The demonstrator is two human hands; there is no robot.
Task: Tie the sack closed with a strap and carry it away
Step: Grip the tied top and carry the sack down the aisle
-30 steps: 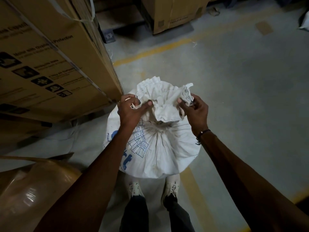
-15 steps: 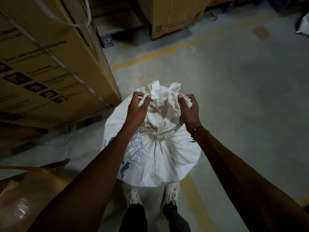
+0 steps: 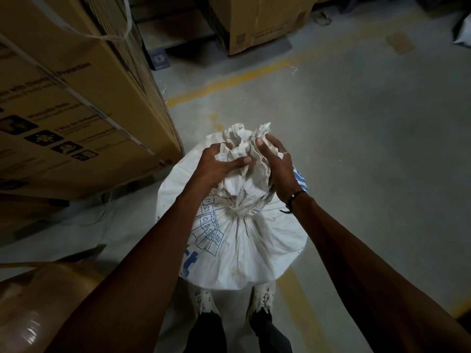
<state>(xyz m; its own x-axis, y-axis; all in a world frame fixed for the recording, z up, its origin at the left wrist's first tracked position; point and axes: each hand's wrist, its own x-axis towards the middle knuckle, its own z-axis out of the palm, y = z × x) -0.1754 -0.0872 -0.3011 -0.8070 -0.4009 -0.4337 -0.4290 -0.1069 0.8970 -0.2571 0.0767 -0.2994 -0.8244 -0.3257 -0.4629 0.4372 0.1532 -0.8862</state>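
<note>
Sack (image 3: 237, 240) stood on floor (image 3: 356, 149) by feet, neck cinched. Left hand (image 3: 216, 165) and right hand (image 3: 276, 164) both clamped on bunched top. Best lifted straight, grip kept low near tie.

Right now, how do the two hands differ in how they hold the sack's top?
The left hand clutches the bunched top with its thumb laid across the cloth; the right hand presses against the side, thumb pointing up. The right wrist has a dark band; the left is bare. Both grip above the cinched neck.
</note>
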